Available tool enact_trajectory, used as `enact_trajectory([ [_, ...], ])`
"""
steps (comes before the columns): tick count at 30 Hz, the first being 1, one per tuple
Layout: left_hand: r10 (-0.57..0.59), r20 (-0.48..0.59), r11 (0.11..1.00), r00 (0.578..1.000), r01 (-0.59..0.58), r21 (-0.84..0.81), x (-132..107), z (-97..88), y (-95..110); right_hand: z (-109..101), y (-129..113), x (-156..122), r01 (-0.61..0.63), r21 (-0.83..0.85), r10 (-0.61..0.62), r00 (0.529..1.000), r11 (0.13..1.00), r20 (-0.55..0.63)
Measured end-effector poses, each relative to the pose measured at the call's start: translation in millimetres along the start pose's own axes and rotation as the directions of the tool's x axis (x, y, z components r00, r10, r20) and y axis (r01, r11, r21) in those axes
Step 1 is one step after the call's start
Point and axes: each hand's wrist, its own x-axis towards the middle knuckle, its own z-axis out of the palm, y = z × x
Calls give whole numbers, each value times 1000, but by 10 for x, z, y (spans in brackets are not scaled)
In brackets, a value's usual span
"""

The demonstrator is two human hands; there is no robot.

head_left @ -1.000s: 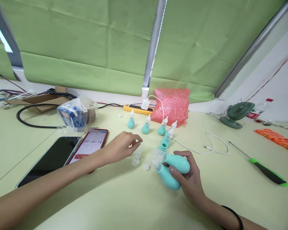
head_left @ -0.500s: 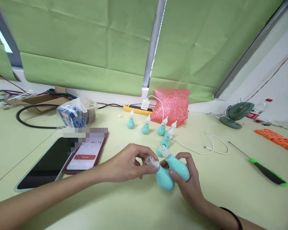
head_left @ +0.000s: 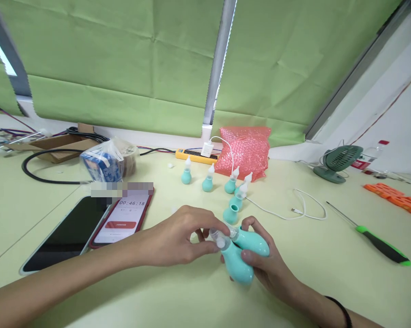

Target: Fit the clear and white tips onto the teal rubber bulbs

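Observation:
My right hand [head_left: 271, 259] wraps round two teal nasal aspirators, the front one [head_left: 240, 266] tilted in front of the rear one [head_left: 255, 242]. Both have clear plastic nozzles pointing up and left. My left hand [head_left: 191, 239] is closed at these nozzles, its index finger on the rear one and its thumb against the front one. Just behind stands an open teal bulb [head_left: 230, 215] with its hole facing up. Farther back are several more nasal aspirators with white tips, including one at the left [head_left: 186, 175] and another beside it [head_left: 207, 182].
Two phones, one black-screened [head_left: 65, 234] and one showing a timer [head_left: 123, 218], lie at left. A screwdriver [head_left: 379, 243], a white cable [head_left: 273, 215] and a small fan [head_left: 340, 164] are at right. Pink bubble wrap [head_left: 244, 150] and a power strip [head_left: 195, 156] sit behind.
The two held nasal aspirators have tilted lower, uncovering the open bulb behind. My left index finger has moved across onto the rear nozzle.

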Motion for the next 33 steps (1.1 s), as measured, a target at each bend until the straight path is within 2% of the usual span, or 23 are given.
enact_trajectory([
  [2,99,-74,977,992,-83,198,-17,22,-41,1,7,3,-4,24,4,1000,1000,-12],
  [3,167,-106,937,980,-124,326,-25,33,-57,1,11,4,2,30,-1,1000,1000,-22],
  [5,312,-114,803,943,-198,563,-33,47,-72,0,16,1,14,36,-13,999,999,-38],
  [7,424,-55,668,904,-271,693,-33,50,-62,-1,15,-3,23,37,-22,999,999,-43],
  [9,485,-7,598,874,-326,732,-32,53,-41,0,12,-7,30,32,-29,999,999,-46],
  [15,573,108,485,813,-442,755,-63,116,-40,21,0,-32,36,-33,-38,995,999,-91],
  [20,643,104,459,759,-490,741,-81,140,-70,11,6,-40,61,-69,-66,995,996,-79],
  [25,596,116,430,795,-438,790,-61,133,-72,-14,30,-35,118,-146,-135,984,982,-115],
  [27,581,100,444,808,-418,793,-47,128,-74,-11,34,-43,136,-174,-160,978,975,-133],
  [30,519,47,548,854,-374,748,-34,129,-102,-2,36,-52,127,-162,-151,978,979,-143],
  [33,451,-64,664,890,-286,691,-41,144,-149,2,38,-48,128,-183,-160,973,975,-168],
])
